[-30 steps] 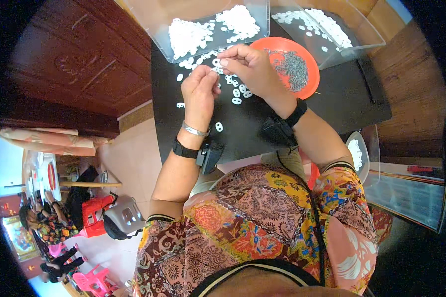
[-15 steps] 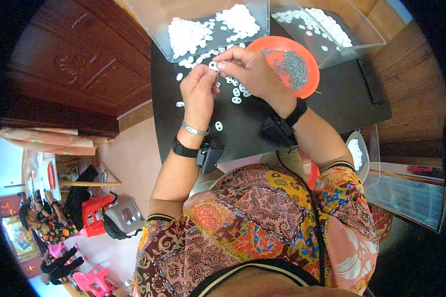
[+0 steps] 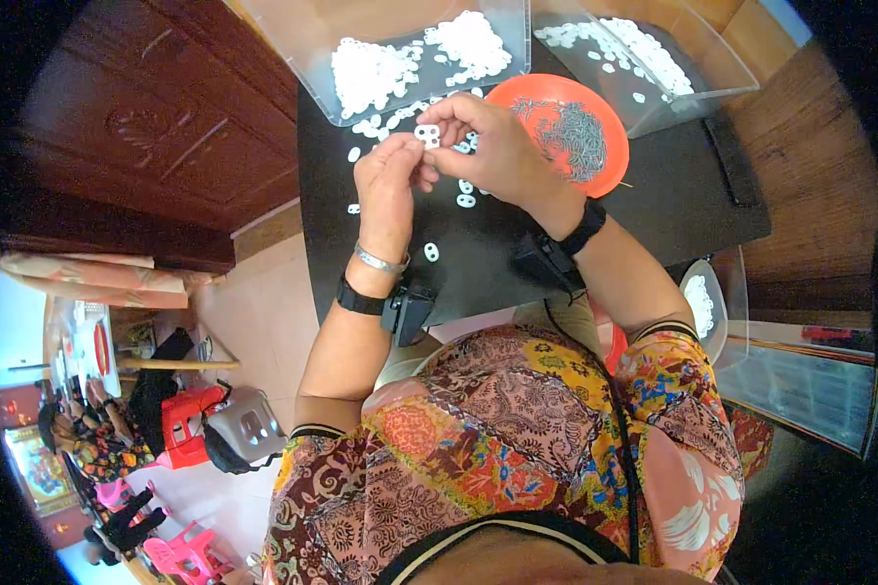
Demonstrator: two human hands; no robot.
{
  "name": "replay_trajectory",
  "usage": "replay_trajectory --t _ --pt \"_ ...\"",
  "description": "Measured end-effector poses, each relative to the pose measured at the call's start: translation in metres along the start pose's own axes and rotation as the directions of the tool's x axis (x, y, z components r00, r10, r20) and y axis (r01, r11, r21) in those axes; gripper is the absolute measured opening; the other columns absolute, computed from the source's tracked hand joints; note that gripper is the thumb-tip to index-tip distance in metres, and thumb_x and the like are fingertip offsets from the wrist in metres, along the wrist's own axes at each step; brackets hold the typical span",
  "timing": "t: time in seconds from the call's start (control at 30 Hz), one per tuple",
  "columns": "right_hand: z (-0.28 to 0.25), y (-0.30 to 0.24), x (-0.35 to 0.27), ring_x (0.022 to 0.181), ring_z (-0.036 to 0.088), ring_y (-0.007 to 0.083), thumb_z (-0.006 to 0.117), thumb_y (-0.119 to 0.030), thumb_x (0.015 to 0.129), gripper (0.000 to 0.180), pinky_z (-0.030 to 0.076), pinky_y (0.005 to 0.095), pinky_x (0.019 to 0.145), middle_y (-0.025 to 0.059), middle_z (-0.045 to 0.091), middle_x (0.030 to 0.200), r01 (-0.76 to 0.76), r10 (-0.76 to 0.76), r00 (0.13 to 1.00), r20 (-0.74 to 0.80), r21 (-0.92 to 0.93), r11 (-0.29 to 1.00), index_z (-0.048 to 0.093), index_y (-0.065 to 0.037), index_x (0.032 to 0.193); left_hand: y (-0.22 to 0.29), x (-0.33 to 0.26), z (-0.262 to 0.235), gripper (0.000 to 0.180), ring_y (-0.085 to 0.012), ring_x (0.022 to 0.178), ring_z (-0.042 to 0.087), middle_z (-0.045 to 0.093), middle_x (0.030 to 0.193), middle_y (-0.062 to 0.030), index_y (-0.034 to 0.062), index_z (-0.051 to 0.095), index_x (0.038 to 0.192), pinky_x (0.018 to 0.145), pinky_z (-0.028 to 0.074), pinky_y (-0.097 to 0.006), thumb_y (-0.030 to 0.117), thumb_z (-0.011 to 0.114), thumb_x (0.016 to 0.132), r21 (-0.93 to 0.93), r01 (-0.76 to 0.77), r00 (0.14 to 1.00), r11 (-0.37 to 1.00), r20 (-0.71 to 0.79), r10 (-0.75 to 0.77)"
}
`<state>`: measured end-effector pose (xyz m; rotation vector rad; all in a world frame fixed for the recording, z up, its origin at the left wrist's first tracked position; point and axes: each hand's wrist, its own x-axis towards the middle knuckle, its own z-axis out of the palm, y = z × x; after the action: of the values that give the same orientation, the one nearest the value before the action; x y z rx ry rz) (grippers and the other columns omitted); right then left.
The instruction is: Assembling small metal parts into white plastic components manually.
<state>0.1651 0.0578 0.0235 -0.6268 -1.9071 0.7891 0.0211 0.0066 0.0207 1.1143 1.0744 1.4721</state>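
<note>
My left hand (image 3: 388, 180) and my right hand (image 3: 502, 151) meet over the dark table, fingertips pinched on a small white plastic piece (image 3: 427, 136). Its face shows dark round holes; whether it is one piece or two side by side I cannot tell. Loose white oval pieces with two holes (image 3: 466, 201) lie below my right hand, partly hidden by it. Another white oval piece (image 3: 431, 253) rests alone nearer to me. Just right of my right hand, an orange-red plate (image 3: 611, 178) holds a heap of small grey metal pins or screws (image 3: 577, 141).
Behind my hands stands a clear plastic bin (image 3: 528, 39) with heaps of white pieces. A second clear bin (image 3: 741, 86) with more is at the far right. A bowl of white pieces (image 3: 699, 304) sits by my right elbow. Another person (image 3: 107, 424) sits far left.
The white piece between my fingertips has turned, so more of its holed face shows. My right hand has shifted slightly, covering more of the loose pieces.
</note>
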Motion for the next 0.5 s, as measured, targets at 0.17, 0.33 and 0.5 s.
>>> replay_trajectory --t 0.17,0.33,0.5 --pt "0.001 -0.0049 -0.0001 0.07 0.057 0.0096 0.07 -0.003 0.07 0.029 0.047 0.0222 0.065 0.0032 0.059 0.079 0.023 -0.023 1.0 0.018 -0.022 0.999 0.062 -0.003 0.098 0.0003 0.0045 -0.0057 0.019 -0.0083 0.056 0.051 0.055 0.065 -0.0024 0.0006 0.059 0.084 0.051 0.039 -0.02 0.015 0.048 0.088 -0.013 -0.051 0.999 0.999 -0.013 0.051" --pt "0.0016 -0.0053 -0.0008 0.068 0.056 0.0118 0.071 -0.005 0.069 0.03 0.047 0.024 0.062 0.0042 0.058 0.077 0.066 -0.064 0.998 0.026 -0.074 0.995 0.062 -0.003 0.098 0.0028 0.0049 -0.0052 0.016 -0.0071 0.054 0.047 0.051 0.062 0.0007 0.0041 0.055 0.08 0.049 0.036 -0.02 0.015 0.047 0.088 0.067 -0.003 1.0 0.998 0.004 0.003" --pt "0.0026 -0.0089 -0.0014 0.066 0.056 0.0133 0.071 -0.008 0.069 0.029 0.046 0.0251 0.061 0.0049 0.058 0.076 0.1 -0.1 0.995 0.006 -0.101 0.99 0.064 -0.005 0.097 -0.0017 0.0047 -0.0021 0.016 -0.0063 0.053 0.045 0.05 0.061 0.0013 0.0055 0.053 0.077 0.048 0.035 -0.02 0.015 0.048 0.088 0.075 -0.012 1.0 0.997 -0.027 0.014"
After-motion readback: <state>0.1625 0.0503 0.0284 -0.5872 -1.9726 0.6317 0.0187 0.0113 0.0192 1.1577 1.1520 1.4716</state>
